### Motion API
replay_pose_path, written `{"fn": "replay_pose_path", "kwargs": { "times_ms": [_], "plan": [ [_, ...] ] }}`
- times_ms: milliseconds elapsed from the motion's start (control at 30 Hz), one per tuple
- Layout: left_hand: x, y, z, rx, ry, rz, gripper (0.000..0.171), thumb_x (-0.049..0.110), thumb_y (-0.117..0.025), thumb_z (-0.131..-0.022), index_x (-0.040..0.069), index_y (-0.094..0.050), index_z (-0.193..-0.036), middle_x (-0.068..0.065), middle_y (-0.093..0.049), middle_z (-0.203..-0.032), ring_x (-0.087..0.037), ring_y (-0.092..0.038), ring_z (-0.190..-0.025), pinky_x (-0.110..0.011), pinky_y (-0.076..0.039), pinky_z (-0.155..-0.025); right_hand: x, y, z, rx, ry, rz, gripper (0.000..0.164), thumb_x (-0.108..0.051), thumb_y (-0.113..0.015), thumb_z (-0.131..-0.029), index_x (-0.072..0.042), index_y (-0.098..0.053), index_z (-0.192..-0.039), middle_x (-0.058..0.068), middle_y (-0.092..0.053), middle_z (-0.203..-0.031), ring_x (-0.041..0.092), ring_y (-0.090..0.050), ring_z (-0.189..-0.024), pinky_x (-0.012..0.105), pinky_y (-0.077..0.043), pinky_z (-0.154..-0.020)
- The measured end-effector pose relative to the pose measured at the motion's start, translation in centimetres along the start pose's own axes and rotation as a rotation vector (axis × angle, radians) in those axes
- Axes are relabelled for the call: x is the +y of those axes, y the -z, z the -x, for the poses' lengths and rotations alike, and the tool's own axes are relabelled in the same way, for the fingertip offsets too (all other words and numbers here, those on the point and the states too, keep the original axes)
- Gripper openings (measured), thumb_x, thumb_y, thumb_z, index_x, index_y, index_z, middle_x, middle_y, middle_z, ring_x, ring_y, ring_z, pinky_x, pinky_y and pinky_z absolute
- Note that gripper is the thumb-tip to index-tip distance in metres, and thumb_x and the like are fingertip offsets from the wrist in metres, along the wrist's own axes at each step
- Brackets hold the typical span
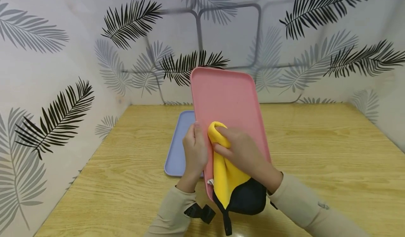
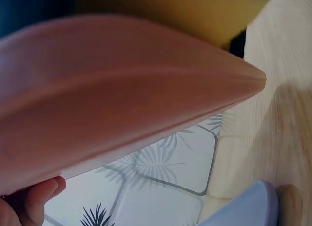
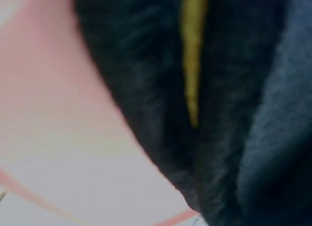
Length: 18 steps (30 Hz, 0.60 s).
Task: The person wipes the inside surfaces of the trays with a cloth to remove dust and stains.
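A pink rectangular tray (image 1: 227,96) is held up and tilted over the table in the head view. My left hand (image 1: 194,149) grips its left edge, thumb on the face; fingertips (image 2: 46,192) show under the tray in the left wrist view. My right hand (image 1: 242,151) holds a bunched yellow and black cloth (image 1: 226,180) against the tray's face. The cloth's black part and a loop hang past the tray's lower edge. In the right wrist view, the dark side of the cloth (image 3: 146,99) fills much of the picture, with the tray (image 3: 58,114) behind.
A blue tray (image 1: 177,152) lies on the wooden table (image 1: 126,180), partly hidden behind the pink tray and left hand. A wall with leaf patterns (image 1: 227,36) stands at the table's far edge, and another wall (image 1: 47,71) runs along the left.
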<state>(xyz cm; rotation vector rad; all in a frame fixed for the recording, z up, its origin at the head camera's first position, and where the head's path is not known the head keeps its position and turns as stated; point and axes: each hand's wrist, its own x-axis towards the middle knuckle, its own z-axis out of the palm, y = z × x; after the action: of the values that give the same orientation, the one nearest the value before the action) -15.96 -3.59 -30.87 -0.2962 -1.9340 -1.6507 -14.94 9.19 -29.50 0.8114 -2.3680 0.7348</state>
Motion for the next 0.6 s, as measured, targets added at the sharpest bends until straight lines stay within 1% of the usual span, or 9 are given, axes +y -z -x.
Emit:
{"fn": "replay_pose_path", "kwargs": {
  "times_ms": [200, 300, 467, 600],
  "plan": [
    [0.0, -0.1, 0.1, -0.014, 0.052, 0.058, 0.037, 0.02, -0.03, -0.099, 0.004, -0.04, -0.067, 0.0, -0.034, -0.055, -0.01, -0.034, -0.043, -0.021, -0.031, -0.042, -1.4, 0.0, -0.3, -0.045, 0.066, -0.056, 0.01, -0.009, -0.062, -0.079, -0.004, -0.054, -0.083, -0.002, -0.035, -0.061, 0.013, -0.036, -0.054, 0.025, -0.032, -0.052],
    [0.1, -0.1, 0.2, -0.013, 0.067, 0.068, 0.037, 0.021, -0.03, -0.099, 0.005, -0.04, -0.066, 0.0, -0.034, -0.054, -0.01, -0.034, -0.042, -0.021, -0.032, -0.041, -1.7, 0.0, -0.4, -0.056, 0.055, -0.072, 0.011, -0.009, -0.062, -0.078, -0.006, -0.052, -0.08, -0.003, -0.034, -0.06, 0.012, -0.035, -0.054, 0.025, -0.032, -0.051],
    [0.0, -0.2, 0.1, -0.014, 0.05, 0.048, 0.038, 0.021, -0.03, -0.099, 0.005, -0.04, -0.066, 0.0, -0.034, -0.054, -0.01, -0.034, -0.042, -0.022, -0.031, -0.041, -1.6, 0.0, -0.4, -0.049, 0.037, -0.06, 0.013, -0.011, -0.065, -0.077, -0.005, -0.054, -0.083, -0.002, -0.038, -0.062, 0.012, -0.037, -0.054, 0.024, -0.033, -0.051],
    [-0.1, -0.2, 0.0, -0.013, 0.039, 0.023, 0.038, 0.02, -0.03, -0.099, 0.005, -0.04, -0.065, 0.0, -0.033, -0.054, -0.01, -0.034, -0.043, -0.022, -0.031, -0.041, -1.4, -0.2, -0.3, -0.03, 0.031, -0.007, 0.02, -0.013, -0.068, -0.075, -0.004, -0.056, -0.089, 0.0, -0.042, -0.063, 0.013, -0.039, -0.054, 0.024, -0.034, -0.05]
  ]
}}
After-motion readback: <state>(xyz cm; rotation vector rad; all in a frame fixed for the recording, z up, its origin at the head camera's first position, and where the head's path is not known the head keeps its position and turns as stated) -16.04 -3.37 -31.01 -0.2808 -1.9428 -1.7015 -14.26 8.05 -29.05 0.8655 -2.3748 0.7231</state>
